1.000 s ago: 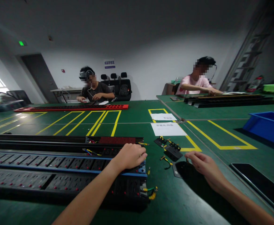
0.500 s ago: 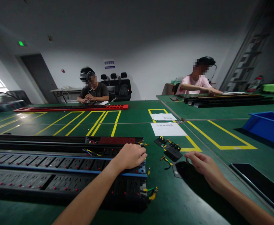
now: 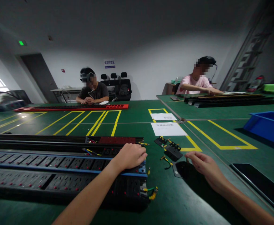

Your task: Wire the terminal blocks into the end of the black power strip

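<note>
My left hand (image 3: 130,156) rests closed on the right end of the blue-edged socket strip (image 3: 57,163); its fingertips curl over the end and what they grip is hidden. My right hand (image 3: 201,162) is pinched above the green table, with a small brass-coloured piece at its fingertips, too small to name. Beside it lie black end plates (image 3: 173,153) and a short yellow-green wire (image 3: 166,161). Nearer to me is another black socket strip (image 3: 66,184), with yellow-green wires (image 3: 153,192) at its right end. Behind the blue-edged strip lies a strip with a dark red part (image 3: 117,140).
A phone (image 3: 259,181) lies at the right, in front of a blue bin (image 3: 268,126). White paper sheets (image 3: 168,129) lie beyond the plates. Across the table, two people work at a red frame (image 3: 118,107) and black strips (image 3: 221,100). Another person is at the far left.
</note>
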`<state>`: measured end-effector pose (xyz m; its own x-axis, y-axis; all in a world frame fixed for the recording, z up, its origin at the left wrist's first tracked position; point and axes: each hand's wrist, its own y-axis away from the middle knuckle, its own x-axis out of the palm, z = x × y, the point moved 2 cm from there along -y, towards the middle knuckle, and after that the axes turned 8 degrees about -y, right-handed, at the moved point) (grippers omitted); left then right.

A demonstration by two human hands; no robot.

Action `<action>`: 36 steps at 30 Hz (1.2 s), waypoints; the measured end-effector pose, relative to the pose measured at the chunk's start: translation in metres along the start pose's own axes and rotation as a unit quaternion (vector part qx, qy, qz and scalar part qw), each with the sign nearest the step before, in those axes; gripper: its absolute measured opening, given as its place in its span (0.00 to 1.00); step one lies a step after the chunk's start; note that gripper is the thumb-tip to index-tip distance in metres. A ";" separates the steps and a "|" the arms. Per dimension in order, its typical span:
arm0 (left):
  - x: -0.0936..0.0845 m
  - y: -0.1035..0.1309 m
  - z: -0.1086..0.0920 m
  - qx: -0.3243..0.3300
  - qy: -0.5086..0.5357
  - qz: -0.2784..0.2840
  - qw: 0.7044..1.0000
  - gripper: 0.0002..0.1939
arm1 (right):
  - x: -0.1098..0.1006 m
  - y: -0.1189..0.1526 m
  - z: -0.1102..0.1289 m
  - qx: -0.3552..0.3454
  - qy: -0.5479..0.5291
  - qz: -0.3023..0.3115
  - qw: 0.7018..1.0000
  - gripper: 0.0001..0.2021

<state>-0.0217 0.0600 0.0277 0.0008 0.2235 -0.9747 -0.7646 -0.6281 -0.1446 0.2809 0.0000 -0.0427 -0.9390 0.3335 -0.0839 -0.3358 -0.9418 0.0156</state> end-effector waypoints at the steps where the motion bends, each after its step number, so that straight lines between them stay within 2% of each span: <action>1: 0.000 0.000 0.000 0.001 0.001 -0.001 1.000 0.16 | 0.000 0.000 0.000 0.001 -0.002 -0.003 1.000 0.20; 13: -0.003 -0.001 -0.001 -0.007 0.003 0.013 1.000 0.15 | 0.002 0.002 0.005 0.023 -0.018 -0.006 1.000 0.20; 20: -0.007 -0.002 -0.001 -0.029 0.042 0.006 0.999 0.09 | 0.002 0.002 0.005 0.008 -0.018 -0.006 1.000 0.19; 26: -0.005 -0.002 0.001 -0.035 0.068 0.001 0.997 0.12 | 0.001 0.000 0.002 0.008 -0.027 -0.004 1.000 0.18; 33: -0.009 -0.002 0.001 -0.055 0.165 -0.016 0.985 0.09 | 0.000 -0.002 0.001 0.003 -0.017 0.000 1.000 0.18; 36: -0.011 -0.003 0.001 -0.049 0.212 -0.024 0.976 0.11 | 0.000 -0.002 0.000 -0.003 -0.018 -0.004 1.000 0.18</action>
<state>-0.0203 0.0606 0.0387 0.3175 -0.0615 -0.9463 -0.6921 -0.6972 -0.1869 0.2817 0.0022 -0.0427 -0.9386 0.3415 -0.0484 -0.3423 -0.9395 0.0097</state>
